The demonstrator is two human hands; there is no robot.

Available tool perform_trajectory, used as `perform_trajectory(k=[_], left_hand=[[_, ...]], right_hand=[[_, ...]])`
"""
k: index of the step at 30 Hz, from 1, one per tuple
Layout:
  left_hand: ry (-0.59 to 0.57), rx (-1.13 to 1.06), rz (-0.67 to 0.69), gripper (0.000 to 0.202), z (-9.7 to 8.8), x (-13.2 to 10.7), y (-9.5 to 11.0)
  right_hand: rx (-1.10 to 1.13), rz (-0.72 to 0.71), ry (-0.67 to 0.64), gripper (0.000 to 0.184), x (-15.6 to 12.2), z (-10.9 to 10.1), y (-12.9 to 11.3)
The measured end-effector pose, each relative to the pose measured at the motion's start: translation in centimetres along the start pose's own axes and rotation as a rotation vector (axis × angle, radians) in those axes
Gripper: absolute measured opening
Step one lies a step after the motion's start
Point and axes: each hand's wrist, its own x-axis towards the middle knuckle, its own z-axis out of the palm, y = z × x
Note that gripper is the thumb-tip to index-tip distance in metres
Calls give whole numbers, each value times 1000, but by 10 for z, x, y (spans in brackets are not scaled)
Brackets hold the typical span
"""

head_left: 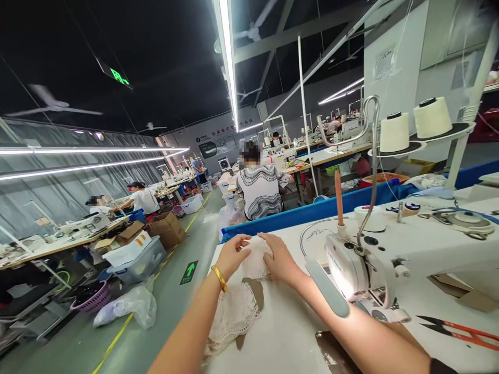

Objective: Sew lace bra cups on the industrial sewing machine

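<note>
Lace piece [234,311] lies at left edge of table [288,332], beside sewing machine [349,265]. Left hand [231,255] pinches its far edge; right hand [279,261] lies flat on it, fingers extended. Judged light, limp, snag-prone: best held at the hem

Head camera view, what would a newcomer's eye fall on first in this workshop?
First come the left hand, wearing a gold bangle, and the right hand, both on a white lace cloth at the near edge of the table. Just right of them is the lit sewing machine, with two cream thread cones on a stand above. Overhead, a bright light strip runs back above a seated person in a striped top.
</note>
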Motion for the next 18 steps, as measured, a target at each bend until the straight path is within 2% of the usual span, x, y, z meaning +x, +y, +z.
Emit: perform_trajectory(k=[3,6,8,11,14,18], left_hand=[[-114,-115,58,44,0,-4,20],[-150,-208,58,51,-10,5,28],[-133,-253,33,55,-18,19,24],[-66,-265,-35,43,-17,44,3],[18,-198,-134,23,-3,63,-28],[126,-71,-224,25,8,70,-63]], right_hand=[[69,46,-24,73,18,3,4],[159,89,-49,57,25,0,9],[198,124,-19,49,29,-3,13],[172,206,108,48,38,-5,24],[60,299,220,42,47,-1,39],[-140,380,222,37,53,10,49]])
